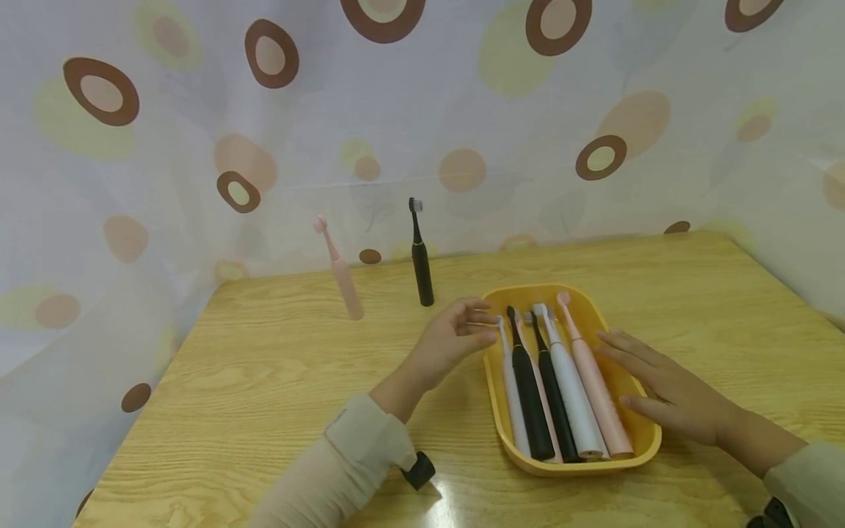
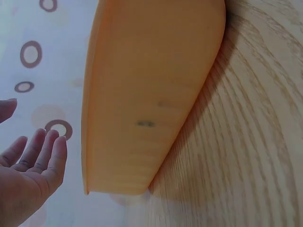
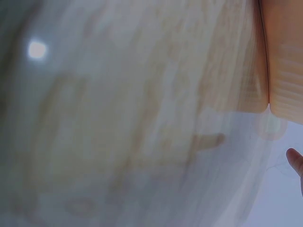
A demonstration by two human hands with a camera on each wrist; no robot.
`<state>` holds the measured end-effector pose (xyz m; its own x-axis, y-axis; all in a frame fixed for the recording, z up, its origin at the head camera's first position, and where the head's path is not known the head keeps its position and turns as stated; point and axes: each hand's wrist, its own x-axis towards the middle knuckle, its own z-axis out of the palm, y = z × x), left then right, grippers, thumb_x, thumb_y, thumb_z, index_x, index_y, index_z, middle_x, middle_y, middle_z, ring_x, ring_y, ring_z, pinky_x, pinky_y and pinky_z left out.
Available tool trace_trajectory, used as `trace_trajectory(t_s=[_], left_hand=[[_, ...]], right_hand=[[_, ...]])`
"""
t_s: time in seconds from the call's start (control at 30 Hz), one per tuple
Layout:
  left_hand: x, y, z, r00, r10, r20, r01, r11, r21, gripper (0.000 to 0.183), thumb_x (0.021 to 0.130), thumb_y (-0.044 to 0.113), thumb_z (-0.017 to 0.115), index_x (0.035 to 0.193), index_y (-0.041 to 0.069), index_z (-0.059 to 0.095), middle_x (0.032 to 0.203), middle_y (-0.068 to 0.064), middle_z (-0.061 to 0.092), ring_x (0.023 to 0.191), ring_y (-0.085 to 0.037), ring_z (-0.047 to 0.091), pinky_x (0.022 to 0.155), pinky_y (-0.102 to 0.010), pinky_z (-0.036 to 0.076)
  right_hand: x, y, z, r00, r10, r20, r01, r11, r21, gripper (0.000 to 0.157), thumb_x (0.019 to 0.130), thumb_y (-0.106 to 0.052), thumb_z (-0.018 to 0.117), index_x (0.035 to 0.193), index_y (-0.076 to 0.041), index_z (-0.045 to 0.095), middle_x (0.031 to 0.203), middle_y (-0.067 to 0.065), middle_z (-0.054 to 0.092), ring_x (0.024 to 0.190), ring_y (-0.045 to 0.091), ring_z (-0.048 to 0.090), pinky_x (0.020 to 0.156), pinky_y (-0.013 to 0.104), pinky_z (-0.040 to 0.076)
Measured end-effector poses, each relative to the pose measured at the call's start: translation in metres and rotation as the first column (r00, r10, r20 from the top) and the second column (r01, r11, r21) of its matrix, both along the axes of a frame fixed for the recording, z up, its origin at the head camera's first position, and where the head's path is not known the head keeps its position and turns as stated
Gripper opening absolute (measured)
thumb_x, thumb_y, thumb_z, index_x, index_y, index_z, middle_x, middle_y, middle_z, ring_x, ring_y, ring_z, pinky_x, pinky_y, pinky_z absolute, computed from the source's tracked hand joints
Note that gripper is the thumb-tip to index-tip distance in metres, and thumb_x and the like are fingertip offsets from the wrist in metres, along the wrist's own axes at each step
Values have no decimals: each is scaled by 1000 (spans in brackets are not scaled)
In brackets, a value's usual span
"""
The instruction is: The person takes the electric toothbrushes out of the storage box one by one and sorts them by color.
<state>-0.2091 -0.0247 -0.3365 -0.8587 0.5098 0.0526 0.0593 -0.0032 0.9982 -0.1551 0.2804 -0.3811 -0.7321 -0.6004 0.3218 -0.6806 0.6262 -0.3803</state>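
A yellow basket [image 1: 496, 411] holds several electric toothbrushes lying side by side, among them a black toothbrush [image 1: 531, 403], a white toothbrush [image 1: 574, 400] and a pink toothbrush [image 1: 601, 396]. My left hand [image 1: 455, 337] hovers by the basket's left rim with loosely bent fingers and holds nothing. In the left wrist view, that left hand [image 2: 33, 182] is apart from the basket's outer wall [image 2: 147, 85]. Over the right rim my right hand [image 1: 673, 396] stretches its fingers towards the pink toothbrush, gripping nothing. Only one fingertip [image 3: 294, 161] of it shows in the right wrist view.
Two more toothbrushes stand upright on the wooden table [image 1: 277, 381] left of the basket: a pink one [image 1: 346, 290], tilted in this view, and a black one [image 1: 422, 271]. A patterned cloth [image 1: 396, 132] hangs behind the table's far edge.
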Motion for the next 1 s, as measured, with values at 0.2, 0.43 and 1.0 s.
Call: trace_trajectory(t_s=[0.2, 0.43, 1.0], left_hand=[[0, 10, 1, 999, -42, -17, 42, 999, -15, 40, 82, 8, 58, 120, 6, 44, 115, -13, 50, 99, -17, 51, 81, -27, 44], [-1, 21, 1, 996, -91, 4, 91, 996, 3, 41, 82, 6, 58, 120, 6, 43, 115, -14, 48, 98, -16, 50, 80, -27, 44], [-12, 48, -7, 984, -129, 124, 132, 991, -19, 44, 84, 11, 57, 123, 1, 40, 107, -5, 52, 91, -14, 54, 79, -30, 46]], right_hand=[[0, 1, 0, 1000, 0, 13, 0, 1000, -14, 63, 81, -14, 56, 135, -6, 26, 140, 11, 20, 128, 17, 8, 99, 19, 5], [-1, 1, 0, 1000, 1, 8, -1, 1000, -9, 64, 80, -14, 57, 135, -6, 26, 139, 12, 20, 128, 17, 8, 97, 16, 5], [0, 1, -2, 1000, -24, 16, 24, 1000, 13, 63, 81, -14, 57, 136, -7, 25, 140, 9, 19, 128, 14, 7, 96, 13, 5]])
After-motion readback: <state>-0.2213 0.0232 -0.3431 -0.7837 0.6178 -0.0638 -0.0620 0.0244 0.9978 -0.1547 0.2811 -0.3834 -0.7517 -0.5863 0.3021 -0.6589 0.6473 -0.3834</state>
